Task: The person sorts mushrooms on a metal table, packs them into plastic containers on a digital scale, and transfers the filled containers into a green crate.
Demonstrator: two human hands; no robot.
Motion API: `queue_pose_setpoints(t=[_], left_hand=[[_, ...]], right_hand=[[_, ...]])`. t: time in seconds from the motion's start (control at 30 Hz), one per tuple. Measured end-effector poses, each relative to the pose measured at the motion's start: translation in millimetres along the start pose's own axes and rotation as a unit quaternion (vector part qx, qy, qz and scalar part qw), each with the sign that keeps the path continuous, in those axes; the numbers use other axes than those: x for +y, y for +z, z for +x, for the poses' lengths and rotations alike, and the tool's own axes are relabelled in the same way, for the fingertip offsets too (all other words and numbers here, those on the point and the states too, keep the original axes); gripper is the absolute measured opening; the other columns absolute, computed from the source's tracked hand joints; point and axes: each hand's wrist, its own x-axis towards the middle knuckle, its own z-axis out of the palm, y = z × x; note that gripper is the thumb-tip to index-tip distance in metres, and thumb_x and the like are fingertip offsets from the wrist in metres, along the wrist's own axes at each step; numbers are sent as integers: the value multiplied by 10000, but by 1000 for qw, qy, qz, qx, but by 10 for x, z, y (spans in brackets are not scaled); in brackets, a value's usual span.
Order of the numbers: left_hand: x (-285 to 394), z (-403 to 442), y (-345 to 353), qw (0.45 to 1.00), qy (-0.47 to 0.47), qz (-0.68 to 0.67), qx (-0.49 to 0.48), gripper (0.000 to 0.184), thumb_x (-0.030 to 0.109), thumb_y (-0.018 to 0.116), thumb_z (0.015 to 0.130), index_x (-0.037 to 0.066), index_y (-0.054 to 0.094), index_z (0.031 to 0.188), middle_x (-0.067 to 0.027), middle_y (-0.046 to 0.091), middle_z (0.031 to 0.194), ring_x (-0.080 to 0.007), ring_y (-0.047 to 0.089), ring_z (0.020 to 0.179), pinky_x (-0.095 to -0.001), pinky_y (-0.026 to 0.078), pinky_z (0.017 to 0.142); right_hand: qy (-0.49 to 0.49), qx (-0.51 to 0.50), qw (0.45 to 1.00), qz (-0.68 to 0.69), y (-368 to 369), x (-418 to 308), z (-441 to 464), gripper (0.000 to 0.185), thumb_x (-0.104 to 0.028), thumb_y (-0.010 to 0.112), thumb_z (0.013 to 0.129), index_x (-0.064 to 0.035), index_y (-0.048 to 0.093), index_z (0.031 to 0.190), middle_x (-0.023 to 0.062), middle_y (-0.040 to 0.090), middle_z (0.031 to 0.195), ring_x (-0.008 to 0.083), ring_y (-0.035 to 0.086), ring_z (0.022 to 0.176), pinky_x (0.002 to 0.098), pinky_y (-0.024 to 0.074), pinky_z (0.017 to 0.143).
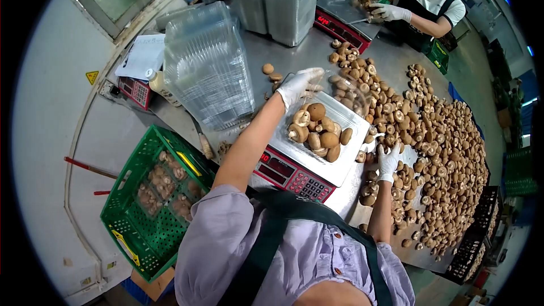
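Scale readout: red digits on the near digital scale (309, 186) end in what looks like "30", the rest hidden by my forearm; its keypad marks are too small to read.
Far readout: red digits on the second digital scale (345, 33), not certain enough to quote.
Other markings: a yellow triangular warning sign (92, 77) on the wall; illegible writing on the paper sheet (143, 56).
Clear plastic tray (340, 115): on the near scale's white platform, holding brown-capped mushrooms (328, 139).
Green crate (130, 192): to my left, with clear packs of mushrooms (164, 181) inside.
Container stacks: nested clear containers (209, 73) left of the scale, more (276, 5) behind.
My left hand (303, 86): gloved, over the tray's far edge, fingers extended and blurred; I cannot tell whether it grips the smeared clear plastic beside it.
My right hand (389, 161): gloved, fingers bent among the mushroom heap (447, 158); I cannot tell whether they grip one.
Table edges: the heap spreads to the steel table's (300, 56) right side; steel shows between stacks and heap.
Opposite: a co-worker's gloved hands (395, 12) at the second scale.
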Motion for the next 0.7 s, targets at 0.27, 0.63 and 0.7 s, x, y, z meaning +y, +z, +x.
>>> queue_pose_setpoints(t=[0.27,0.63,0.7], left_hand=[[136,-961,-125,947,195,246,-66,412,279,574,910,30,543,1237,-88,643,1068,-185,587,1012,-293,443,911],[-523,-1655,-98,997,-1,65,52,147,152,549,926,27,516,996,-39,594,761,-72,576,612,-189,459,527],[-548,-1645,-39,998,14,26,60,128,138,549,922,32,514,984,-40,596,759,-77,583,613,-186,458,521]], right_hand=[[134,-191,857,460,-1264,-1396,-93,419,-227,573,921,-5,508,1270,110,592,1204,203,565,1073,294,441,904],[163,-420,742,496,-1203,-1763,-547,265,-184,636,883,13,536,1029,90,657,746,140,629,627,241,505,559],[156,-406,750,498,-1140,-1736,-583,198,-119,621,885,8,506,986,104,658,728,141,629,608,236,503,540]])
